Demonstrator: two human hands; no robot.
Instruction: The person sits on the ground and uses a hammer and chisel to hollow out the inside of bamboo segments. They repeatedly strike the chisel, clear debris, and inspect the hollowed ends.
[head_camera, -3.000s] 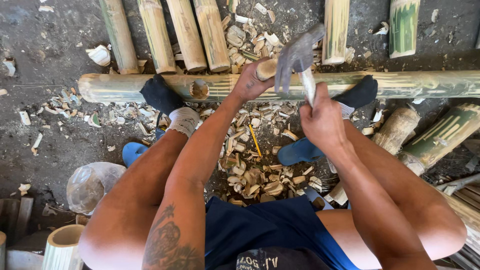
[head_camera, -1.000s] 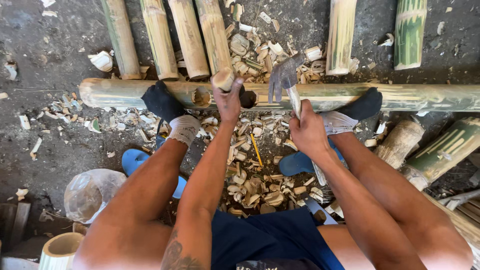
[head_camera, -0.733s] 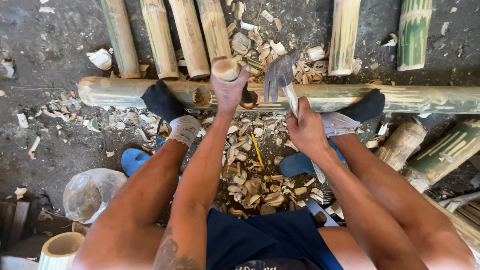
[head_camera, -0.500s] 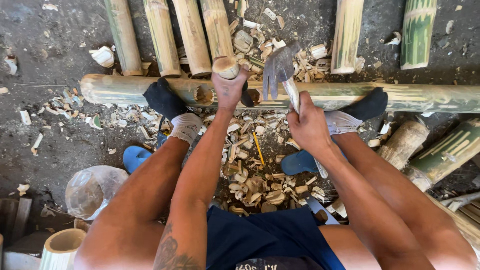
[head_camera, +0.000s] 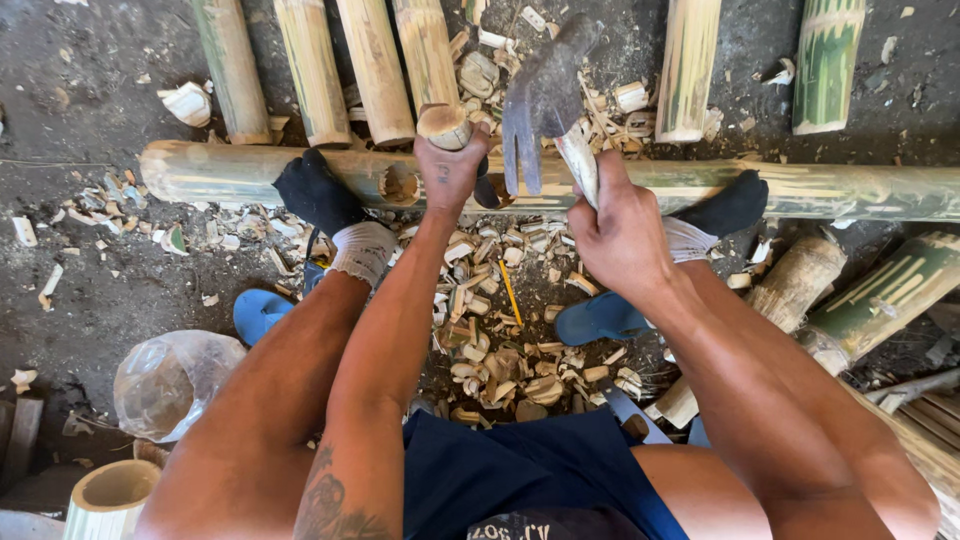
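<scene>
Two hands work a bamboo pole (head_camera: 250, 172): left hand (head_camera: 452, 170) clamped on a wooden-handled chisel (head_camera: 446, 126), right hand (head_camera: 620, 235) gripping a raised claw hammer (head_camera: 545, 95), best landed squarely.

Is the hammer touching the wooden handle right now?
No, the claw hammer in the right hand is raised, apart from the wooden handle gripped by the left hand.

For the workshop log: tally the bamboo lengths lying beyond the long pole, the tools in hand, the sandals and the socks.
Bamboo lengths beyond the pole: 6
Claw hammer: 1
Chisel: 1
Blue sandals: 2
Socks: 2
Total: 12
</scene>
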